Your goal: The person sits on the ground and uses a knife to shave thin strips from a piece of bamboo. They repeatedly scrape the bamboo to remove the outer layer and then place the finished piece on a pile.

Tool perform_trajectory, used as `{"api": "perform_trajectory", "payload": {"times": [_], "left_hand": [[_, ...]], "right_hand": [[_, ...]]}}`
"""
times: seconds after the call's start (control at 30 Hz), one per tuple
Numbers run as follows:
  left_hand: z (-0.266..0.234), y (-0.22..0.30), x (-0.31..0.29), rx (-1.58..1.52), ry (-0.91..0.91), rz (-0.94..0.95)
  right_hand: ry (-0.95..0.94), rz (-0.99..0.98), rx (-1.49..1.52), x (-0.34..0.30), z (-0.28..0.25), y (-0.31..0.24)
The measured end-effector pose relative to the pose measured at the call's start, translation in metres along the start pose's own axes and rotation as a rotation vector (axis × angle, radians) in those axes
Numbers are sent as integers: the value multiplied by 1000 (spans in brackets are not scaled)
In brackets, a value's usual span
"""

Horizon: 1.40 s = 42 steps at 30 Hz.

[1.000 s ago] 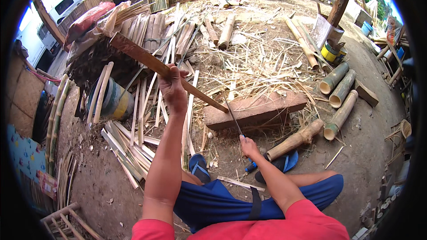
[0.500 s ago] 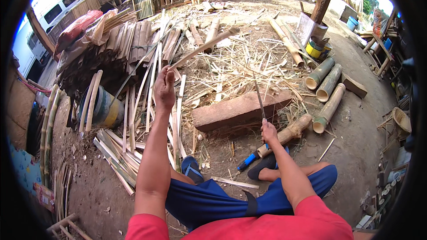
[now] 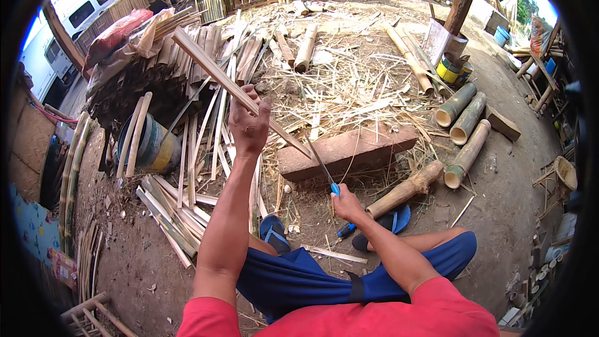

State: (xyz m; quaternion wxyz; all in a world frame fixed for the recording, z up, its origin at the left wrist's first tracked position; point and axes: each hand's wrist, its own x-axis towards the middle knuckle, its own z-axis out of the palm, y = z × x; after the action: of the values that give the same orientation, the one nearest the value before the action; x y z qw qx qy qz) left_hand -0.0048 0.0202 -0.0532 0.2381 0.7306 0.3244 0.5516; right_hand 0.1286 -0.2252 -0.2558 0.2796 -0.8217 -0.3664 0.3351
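Note:
My left hand [image 3: 249, 126] is closed round the middle of a split bamboo strip [image 3: 206, 59]. The strip slants from upper left down to the right, its lower end overlapping the left part of a thick wooden block [image 3: 368, 150]; whether it touches the block I cannot tell. In my right hand [image 3: 348, 203] is a knife [image 3: 323, 163] with a blue handle, gripped low, its narrow blade pointing up and left beside the strip's lower end. Close to my right foot lies a round bamboo piece [image 3: 405, 188], with a blue and black object [image 3: 347, 229] near its end.
Shavings [image 3: 355, 87] cover the ground beyond the block. Cut bamboo tubes [image 3: 468, 153] lie at right. On the left are a bucket [image 3: 156, 146], loose bamboo strips [image 3: 171, 215] and a stack of split bamboo [image 3: 168, 56]. A wooden post [image 3: 465, 0] stands at far right.
The strip has swung from pointing up and right to slanting up and left, its lower end now near the block. My right hand moved left, tilting the knife toward the strip.

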Motion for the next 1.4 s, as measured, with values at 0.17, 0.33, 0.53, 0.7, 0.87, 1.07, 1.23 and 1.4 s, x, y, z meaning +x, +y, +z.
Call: {"api": "perform_trajectory", "payload": {"times": [0.17, 0.33, 0.53, 0.7, 0.87, 1.07, 1.23, 1.4], "left_hand": [[-6, 35, 11, -487, 217, 60], [17, 49, 1, -350, 309, 76], [2, 45, 8, -413, 335, 5], [-2, 45, 5, -370, 368, -97], [5, 41, 4, -285, 362, 165], [6, 35, 8, -321, 333, 185], [6, 35, 7, -485, 311, 165], [4, 38, 4, -394, 305, 169]], "right_hand": [[54, -305, 102, -24, -44, -95], [198, -622, 214, -37, -34, -152], [108, -513, 4, -27, -21, -151], [103, -549, 27, -43, -26, -148], [-34, -213, -99, -16, -30, -129], [-16, -375, -5, -4, -24, -119], [96, -237, -104, -7, -26, -142], [81, -668, 39, 1, -16, -133]]}}
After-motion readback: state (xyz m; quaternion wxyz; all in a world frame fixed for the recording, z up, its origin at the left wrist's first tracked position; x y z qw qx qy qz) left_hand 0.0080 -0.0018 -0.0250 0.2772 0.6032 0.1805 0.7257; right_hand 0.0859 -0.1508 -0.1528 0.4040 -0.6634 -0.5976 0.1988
